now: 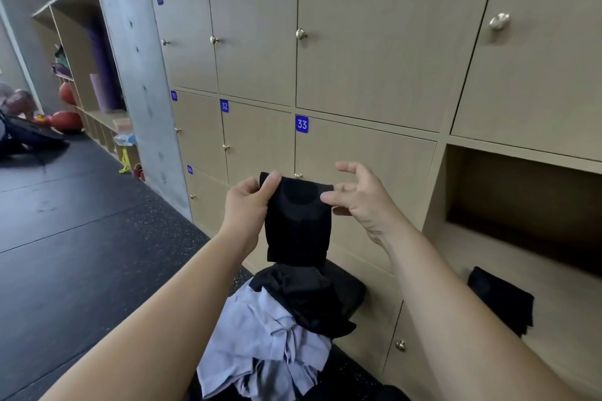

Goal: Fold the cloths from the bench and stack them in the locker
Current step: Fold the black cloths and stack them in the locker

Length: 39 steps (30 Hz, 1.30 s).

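Note:
A small black cloth (pixel 298 221) hangs folded in the air before locker 33. My left hand (pixel 249 202) pinches its top left corner, thumb in front. My right hand (pixel 361 202) pinches the top right corner between thumb and a finger, the other fingers spread. Below lies a heap on the bench: a crumpled black cloth (pixel 306 296) on top of a pale blue cloth (pixel 260 335). A folded black cloth (pixel 501 299) lies at the front edge of the open locker (pixel 521 205) to the right.
Closed wooden locker doors (pixel 374 42) with metal knobs fill the wall ahead. A grey concrete pillar (pixel 130 58) stands left of them. Dark rubber floor (pixel 81 221) spreads to the left, with open shelves (pixel 81 58) and red balls (pixel 66 120) beyond.

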Each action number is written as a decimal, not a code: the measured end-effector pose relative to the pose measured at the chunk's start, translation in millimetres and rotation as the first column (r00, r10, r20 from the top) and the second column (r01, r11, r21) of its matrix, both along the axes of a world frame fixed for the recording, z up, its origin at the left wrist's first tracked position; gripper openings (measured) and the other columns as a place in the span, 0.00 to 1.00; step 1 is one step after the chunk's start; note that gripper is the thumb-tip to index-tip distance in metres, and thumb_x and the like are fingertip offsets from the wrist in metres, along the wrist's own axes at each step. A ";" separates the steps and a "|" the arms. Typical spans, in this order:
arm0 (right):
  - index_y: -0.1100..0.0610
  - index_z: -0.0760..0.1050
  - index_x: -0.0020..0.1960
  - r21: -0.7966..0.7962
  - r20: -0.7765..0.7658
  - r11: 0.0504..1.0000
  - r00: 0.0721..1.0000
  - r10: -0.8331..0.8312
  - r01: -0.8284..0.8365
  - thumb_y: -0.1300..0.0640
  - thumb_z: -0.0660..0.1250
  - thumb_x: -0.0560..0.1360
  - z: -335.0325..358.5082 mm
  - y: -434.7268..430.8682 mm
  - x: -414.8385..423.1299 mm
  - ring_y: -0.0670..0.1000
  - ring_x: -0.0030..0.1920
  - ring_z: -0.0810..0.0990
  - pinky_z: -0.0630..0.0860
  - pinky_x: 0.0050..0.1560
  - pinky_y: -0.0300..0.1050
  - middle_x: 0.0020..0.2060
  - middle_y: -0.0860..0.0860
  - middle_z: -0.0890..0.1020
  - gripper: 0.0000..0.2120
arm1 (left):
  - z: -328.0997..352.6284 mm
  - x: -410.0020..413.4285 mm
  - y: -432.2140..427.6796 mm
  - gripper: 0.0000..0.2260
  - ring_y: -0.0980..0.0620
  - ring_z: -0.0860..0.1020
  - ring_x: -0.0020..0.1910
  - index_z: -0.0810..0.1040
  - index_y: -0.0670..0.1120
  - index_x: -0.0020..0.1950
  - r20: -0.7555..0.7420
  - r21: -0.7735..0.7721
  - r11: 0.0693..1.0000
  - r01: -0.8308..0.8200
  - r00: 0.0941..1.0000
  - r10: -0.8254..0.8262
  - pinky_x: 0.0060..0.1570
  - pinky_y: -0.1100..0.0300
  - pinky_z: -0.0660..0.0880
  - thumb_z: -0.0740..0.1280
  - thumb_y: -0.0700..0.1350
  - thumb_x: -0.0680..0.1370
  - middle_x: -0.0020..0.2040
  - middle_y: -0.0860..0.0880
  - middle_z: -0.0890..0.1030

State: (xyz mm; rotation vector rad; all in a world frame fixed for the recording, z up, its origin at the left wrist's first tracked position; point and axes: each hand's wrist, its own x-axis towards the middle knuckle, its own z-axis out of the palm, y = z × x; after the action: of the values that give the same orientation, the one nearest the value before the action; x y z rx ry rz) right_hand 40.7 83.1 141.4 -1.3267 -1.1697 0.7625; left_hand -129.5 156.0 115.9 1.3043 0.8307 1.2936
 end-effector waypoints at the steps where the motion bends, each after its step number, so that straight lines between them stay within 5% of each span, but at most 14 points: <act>1: 0.55 0.74 0.59 0.023 0.033 1.000 0.999 0.002 -0.003 0.68 0.70 0.72 1.0 0.1 -0.5 0.50 0.43 0.81 0.77 0.43 0.42 0.45 0.57 0.83 0.18 | 1.1 0.5 -1.8 0.14 0.55 0.77 0.37 0.81 0.38 0.43 -0.036 0.041 0.999 -0.012 0.999 0.013 0.35 0.63 0.73 0.69 0.49 0.79 0.37 0.46 0.80; 3: 0.57 0.79 0.52 0.070 0.074 0.997 0.997 0.006 -0.011 0.71 0.67 0.72 2.0 1.5 0.0 0.49 0.42 0.81 0.77 0.43 0.39 0.42 0.54 0.83 0.13 | 2.9 -1.9 -0.9 0.11 0.58 0.79 0.37 0.82 0.42 0.43 -0.101 0.113 0.994 0.008 0.995 0.003 0.36 0.67 0.75 0.70 0.48 0.78 0.37 0.49 0.82; 7: 0.58 0.79 0.57 0.069 0.169 0.997 0.985 -0.044 0.033 0.69 0.70 0.71 3.9 5.4 4.3 0.41 0.40 0.78 0.75 0.41 0.31 0.38 0.46 0.80 0.16 | 4.4 -11.2 10.5 0.07 0.57 0.77 0.56 0.82 0.47 0.50 -0.312 0.184 0.978 0.100 0.949 -0.038 0.55 0.65 0.71 0.73 0.47 0.75 0.59 0.52 0.79; 9: 0.59 0.80 0.57 0.055 0.248 0.995 0.965 -0.090 0.078 0.67 0.71 0.71 3.7 8.7 7.0 0.43 0.40 0.78 0.75 0.43 0.34 0.37 0.45 0.79 0.15 | 5.2 -12.4 10.4 0.04 0.53 0.79 0.49 0.83 0.42 0.47 -0.259 0.162 0.981 0.109 0.964 -0.064 0.52 0.61 0.74 0.72 0.42 0.76 0.52 0.47 0.83; 12: 0.57 0.82 0.47 0.060 0.312 0.990 0.940 -0.137 0.124 0.63 0.70 0.73 2.5 13.4 10.8 0.48 0.39 0.80 0.78 0.45 0.44 0.35 0.47 0.82 0.05 | 9.4 -11.3 9.0 0.15 0.49 0.75 0.40 0.77 0.33 0.42 -0.193 0.167 0.983 0.076 0.980 -0.043 0.45 0.56 0.73 0.72 0.45 0.76 0.38 0.42 0.78; 16: 0.57 0.81 0.39 0.025 0.348 0.991 0.928 -0.132 0.132 0.60 0.69 0.74 0.2 14.4 14.2 0.47 0.32 0.75 0.74 0.40 0.46 0.30 0.48 0.80 0.05 | 12.7 -6.9 9.5 0.15 0.48 0.75 0.40 0.74 0.43 0.33 -0.166 0.147 0.986 0.078 0.985 -0.053 0.48 0.48 0.76 0.72 0.48 0.76 0.37 0.43 0.76; 19: 0.59 0.81 0.40 -0.014 0.394 0.994 0.914 -0.097 0.111 0.59 0.71 0.73 1.8 10.5 17.6 0.47 0.34 0.75 0.72 0.42 0.43 0.32 0.49 0.80 0.05 | 14.2 -2.3 11.0 0.16 0.50 0.74 0.37 0.73 0.45 0.33 -0.162 0.149 0.984 0.093 0.984 -0.068 0.44 0.52 0.74 0.72 0.49 0.75 0.33 0.46 0.75; 25: 0.54 0.82 0.50 -0.135 0.223 0.986 0.966 0.128 -0.100 0.42 0.74 0.68 17.5 3.7 14.9 0.46 0.45 0.82 0.76 0.47 0.39 0.44 0.48 0.85 0.18 | 31.2 10.1 4.2 0.08 0.57 0.77 0.32 0.77 0.42 0.39 -0.245 0.118 0.918 0.378 0.907 -0.342 0.37 0.66 0.75 0.70 0.42 0.76 0.33 0.51 0.80; 28: 0.56 0.82 0.44 -0.171 0.230 0.969 0.949 0.215 -0.178 0.49 0.71 0.74 18.6 2.0 15.9 0.46 0.37 0.81 0.76 0.41 0.39 0.37 0.50 0.84 0.10 | 36.9 15.6 2.0 0.06 0.56 0.77 0.34 0.78 0.43 0.41 -0.280 0.103 0.889 0.446 0.871 -0.405 0.38 0.65 0.74 0.69 0.42 0.78 0.35 0.51 0.80; 31: 0.56 0.81 0.42 -0.072 0.150 0.988 0.978 0.146 -0.137 0.57 0.69 0.77 15.3 -0.8 18.9 0.46 0.33 0.79 0.75 0.36 0.39 0.33 0.50 0.82 0.06 | 32.7 15.5 -1.5 0.13 0.53 0.79 0.40 0.78 0.36 0.51 -0.288 0.054 0.876 0.478 0.848 -0.445 0.42 0.62 0.75 0.70 0.47 0.76 0.40 0.49 0.81; 35: 0.55 0.81 0.40 0.081 -0.025 0.997 1.000 0.014 -0.012 0.57 0.67 0.78 6.3 -6.6 29.6 0.47 0.34 0.81 0.76 0.35 0.40 0.33 0.50 0.84 0.09 | 7.4 10.8 -8.4 0.14 0.51 0.84 0.48 0.81 0.43 0.55 -0.361 -0.032 0.856 0.517 0.792 -0.492 0.46 0.63 0.79 0.73 0.46 0.71 0.48 0.47 0.86; 39: 0.58 0.81 0.41 0.115 -0.105 0.990 0.992 -0.065 0.077 0.59 0.65 0.79 -5.0 -15.7 36.6 0.47 0.34 0.82 0.76 0.35 0.39 0.33 0.49 0.84 0.09 | -8.9 17.5 -3.8 0.11 0.48 0.84 0.50 0.82 0.41 0.53 -0.210 -0.054 0.932 0.357 0.909 -0.361 0.51 0.57 0.81 0.73 0.44 0.73 0.49 0.44 0.86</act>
State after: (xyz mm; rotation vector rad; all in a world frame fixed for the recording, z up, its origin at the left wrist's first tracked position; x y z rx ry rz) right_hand 77.2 67.4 136.4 -1.2112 -1.0657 0.6897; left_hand -112.0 152.2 107.0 1.5240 0.7036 0.8626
